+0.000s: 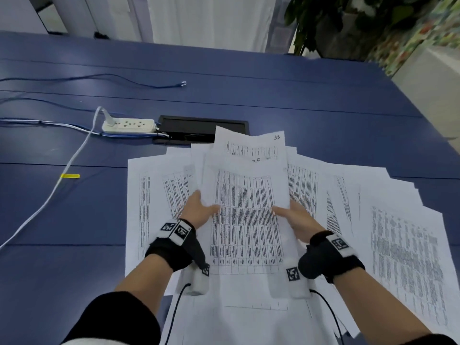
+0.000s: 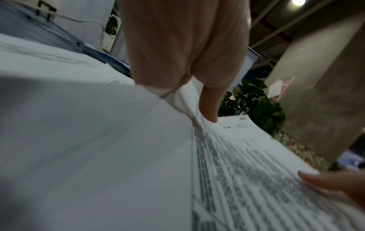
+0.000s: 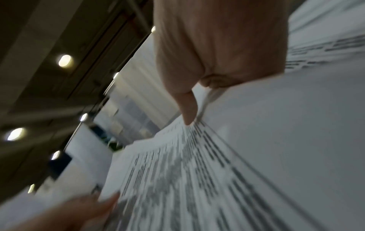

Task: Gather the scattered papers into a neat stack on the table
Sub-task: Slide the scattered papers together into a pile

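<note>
Many white printed sheets [image 1: 403,240] lie fanned across the blue table [image 1: 273,90]. In the middle I hold a bundle of sheets [image 1: 246,220] with tables of text, raised a little above the rest. My left hand [image 1: 199,210] grips the bundle's left edge, thumb on top and fingers underneath. My right hand [image 1: 296,217] grips the right edge the same way. In the left wrist view the left thumb [image 2: 209,107] presses on the bundle [image 2: 247,179]. In the right wrist view the right thumb [image 3: 187,107] lies on the printed top sheet [image 3: 177,179]. The fingers under the paper are hidden.
A white power strip [image 1: 128,125] with its cable [image 1: 49,197] lies left of the papers. A black cable hatch [image 1: 199,128] sits behind the pile. A blue network cable [image 1: 112,77] crosses the far table. A yellow tag [image 1: 70,176] is on the left. A plant [image 1: 336,23] stands far right.
</note>
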Demonstrator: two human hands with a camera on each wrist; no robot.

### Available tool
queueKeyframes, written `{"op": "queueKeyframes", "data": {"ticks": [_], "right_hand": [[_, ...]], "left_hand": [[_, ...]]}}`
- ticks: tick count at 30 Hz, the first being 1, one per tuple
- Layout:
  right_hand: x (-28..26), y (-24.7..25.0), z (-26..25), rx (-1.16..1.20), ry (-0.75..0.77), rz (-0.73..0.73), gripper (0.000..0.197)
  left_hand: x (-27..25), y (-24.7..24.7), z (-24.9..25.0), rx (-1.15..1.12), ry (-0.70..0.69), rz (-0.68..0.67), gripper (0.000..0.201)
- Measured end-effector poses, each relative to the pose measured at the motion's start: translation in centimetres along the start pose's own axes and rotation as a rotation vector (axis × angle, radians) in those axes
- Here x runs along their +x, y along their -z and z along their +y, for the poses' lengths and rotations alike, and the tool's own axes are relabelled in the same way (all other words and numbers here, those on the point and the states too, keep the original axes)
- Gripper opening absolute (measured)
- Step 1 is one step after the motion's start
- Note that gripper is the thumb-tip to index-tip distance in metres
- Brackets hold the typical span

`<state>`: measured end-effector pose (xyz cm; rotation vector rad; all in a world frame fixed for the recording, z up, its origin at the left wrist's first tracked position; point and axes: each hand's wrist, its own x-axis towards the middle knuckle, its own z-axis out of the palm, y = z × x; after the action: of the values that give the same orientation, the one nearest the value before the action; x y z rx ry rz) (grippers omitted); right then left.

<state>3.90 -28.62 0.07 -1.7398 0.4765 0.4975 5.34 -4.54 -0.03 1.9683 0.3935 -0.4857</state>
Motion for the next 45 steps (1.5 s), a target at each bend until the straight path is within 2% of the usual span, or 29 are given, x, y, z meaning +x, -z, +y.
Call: {"op": "queueKeyframes", "data": {"ticks": [3,4,7,10,13,15,16,18,20,23,25,28,32,34,36,38,40,41,44,45], "right_hand": [[-0.5,0.7,0.5,0.03,-0.005,-0.003,0.02],[-0.8,0.4,0.6,-0.007,0.003,-0.001,0.021],[-1.0,-1.1,0.7,-0.114,0.013,0.014,0.044],[-0.8,-1.2,0.6,-0.049,0.033,0.095,0.043],[-0.8,-0.5,0.7,0.055,0.039,0.155,0.041],[-0.8,-0.1,0.8,0.09,0.023,0.167,0.038],[-0.8,0.2,0.9,0.092,0.018,0.162,0.035],[-1.0,1.1,0.9,0.084,-0.004,0.131,0.028],[-1.3,2.2,1.2,0.077,-0.032,0.137,0.022],[-1.8,2.8,1.9,-0.018,0.003,0.17,0.024],[-2.0,2.5,2.4,-0.092,0.065,0.192,0.026],[-2.1,1.9,2.9,-0.022,0.08,0.201,0.024],[-2.4,1.8,2.6,-0.045,0.086,0.275,0.006],[-2.7,2.3,2.7,-0.144,0.064,0.279,0.015],[-3.1,2.7,2.7,-0.204,0.02,0.225,0.016],[-3.4,2.7,2.9,-0.199,0.012,0.204,0.013],[-3.2,2.5,3.0,-0.21,0.067,0.245,0.016],[-3.0,2.3,3.0,-0.219,0.093,0.284,0.017],[-2.5,1.9,2.9,-0.173,0.1,0.407,0.014],[-2.3,1.9,3.1,-0.157,0.102,0.439,0.013]], "left_hand": [[0.1,1.1,-0.6,-0.067,0.03,0.145,0.066],[-0.2,1.1,-0.5,-0.028,0.054,0.132,0.064],[-0.6,0.1,-0.1,0.155,0.03,-0.036,0.071],[-0.8,0.2,0.1,0.239,0.035,-0.027,0.06],[-0.8,1.0,-0.7,0.246,0.042,-0.035,0.065],[-1.0,1.1,-1.0,0.225,0.03,-0.068,0.065],[-1.0,1.0,-1.1,0.174,0.025,-0.062,0.057],[-1.0,1.2,-1.6,0.031,0.005,0.034,0.037],[-1.0,1.5,-2.1,-0.095,0.039,0.147,0.032],[-0.9,1.8,-2.3,-0.154,0.068,0.138,0.036],[-1.1,1.7,-1.9,-0.179,0.065,0.08,0.052],[-1.3,1.3,-1.7,-0.235,0.004,0.045,0.068],[-0.8,1.1,-2.3,-0.176,0.001,0.186,0.054],[-0.7,1.2,-2.4,-0.168,0.016,0.214,0.045],[-0.6,1.4,-2.4,-0.196,0.035,0.225,0.037],[-0.7,1.5,-2.2,-0.218,0.067,0.207,0.045],[-0.4,1.8,-2.1,-0.198,0.125,0.164,0.053],[0.0,2.0,-2.2,-0.192,0.152,0.143,0.05],[0.3,2.7,-2.5,-0.247,0.181,0.07,0.018],[0.4,2.7,-2.7,-0.258,0.184,0.068,0.014]]}}
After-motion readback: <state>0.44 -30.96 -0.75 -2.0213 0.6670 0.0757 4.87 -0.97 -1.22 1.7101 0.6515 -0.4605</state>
